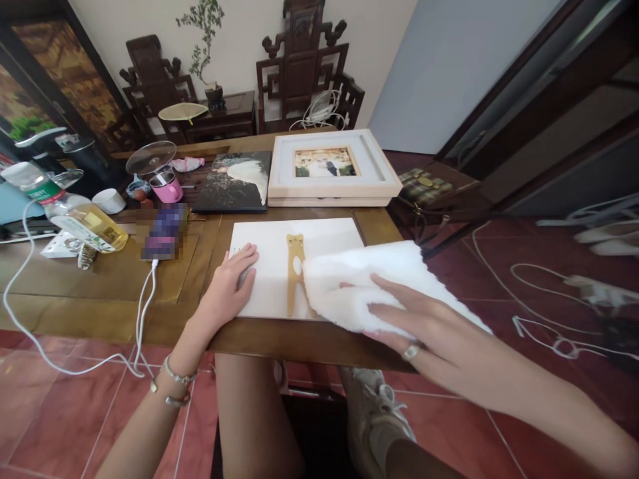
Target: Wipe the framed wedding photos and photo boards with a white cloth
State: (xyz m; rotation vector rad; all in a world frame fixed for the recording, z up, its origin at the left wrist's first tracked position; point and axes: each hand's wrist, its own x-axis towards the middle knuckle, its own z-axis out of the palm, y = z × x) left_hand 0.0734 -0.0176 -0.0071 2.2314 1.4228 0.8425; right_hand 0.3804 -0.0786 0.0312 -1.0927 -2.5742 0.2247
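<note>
On the table lies a flat white board or book (267, 256) with a tan cartoon bear figure on its face. My left hand (234, 283) rests flat on the board's left edge, fingers stretched out, holding nothing. A fluffy white towel (369, 266) covers the right side of the board and hangs past the table edge. My right hand (414, 313) grips the towel, its fingers pressed into the folds and a ring on one finger. Part of the bear figure is hidden under the cloth.
Behind the board stand a framed photo box (324, 189) and a dark photo album (219, 186). To the left are a phone (164, 233) on a white cable, a pink mug (167, 188) and a bottle (94, 223) lying tilted. A chequered bag (424, 189) is at the right.
</note>
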